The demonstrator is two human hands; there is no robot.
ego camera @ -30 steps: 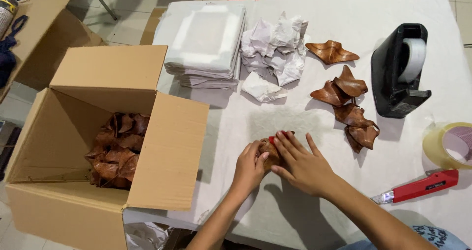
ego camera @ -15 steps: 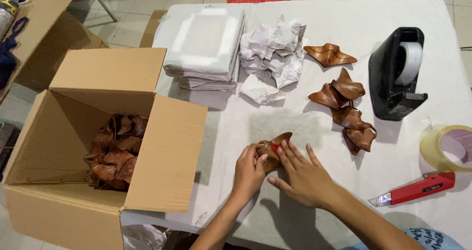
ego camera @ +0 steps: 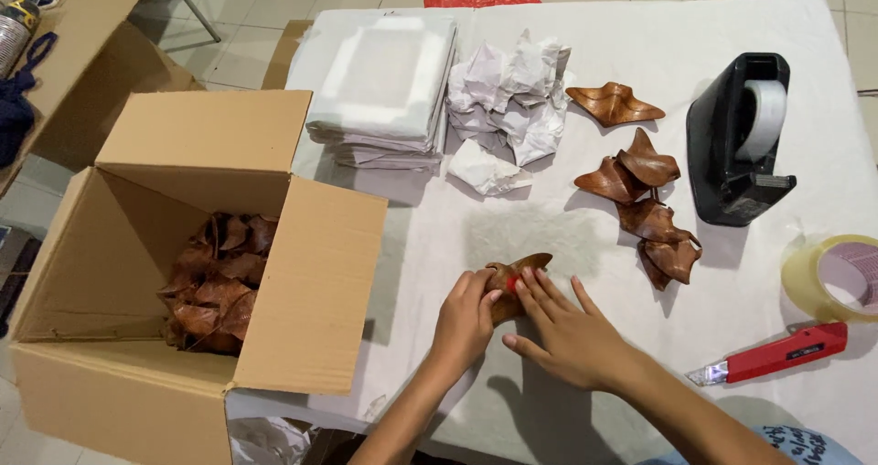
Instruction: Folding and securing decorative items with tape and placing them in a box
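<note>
A brown leaf-shaped wooden piece (ego camera: 514, 277) lies on a sheet of white paper at the near part of the table. My left hand (ego camera: 463, 323) grips its left side. My right hand (ego camera: 565, 330) rests flat beside it, fingers spread, fingertips touching the piece where a small red mark shows. Several more brown leaf-shaped pieces (ego camera: 645, 200) lie in a loose row to the right, and one more (ego camera: 613, 105) sits farther back.
An open cardboard box (ego camera: 210, 245) with several brown pieces inside stands at the left. Stacked white paper (ego camera: 380, 81) and crumpled paper (ego camera: 512, 90) lie behind. A black tape dispenser (ego camera: 736, 140), a tape roll (ego camera: 837, 277) and a red cutter (ego camera: 777, 355) sit at the right.
Both hands have drawn back slightly toward me, and the brown piece, mostly covered a second ago, now shows above my fingers.
</note>
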